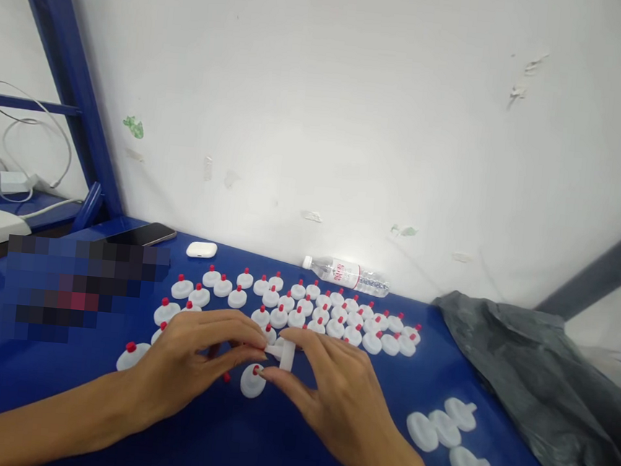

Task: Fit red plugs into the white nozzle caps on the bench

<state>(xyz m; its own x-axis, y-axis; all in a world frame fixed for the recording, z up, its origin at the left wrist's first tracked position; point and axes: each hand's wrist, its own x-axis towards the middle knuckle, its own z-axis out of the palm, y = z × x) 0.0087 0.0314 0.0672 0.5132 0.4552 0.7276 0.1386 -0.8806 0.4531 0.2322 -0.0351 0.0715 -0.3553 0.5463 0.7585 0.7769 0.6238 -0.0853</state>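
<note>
My left hand [190, 360] and my right hand [329, 387] meet over the blue table [270, 447], fingertips pinched together on a small white plastic part [285, 353] held between them. Just below the fingertips lies a white round cap with a red tip [252, 382], and a loose red tip [227, 377] lies near my left hand. Behind the hands stand several rows of white caps with red tips [304, 308]. At the lower right lie several plain white caps without red tips [456, 438].
A clear water bottle [347, 275] lies against the white wall. A white earbud case [201, 249] and a dark phone [139, 234] rest at the table's far left. A dark grey plastic bag [537, 376] covers the right side. A blue frame post [68, 74] rises at left.
</note>
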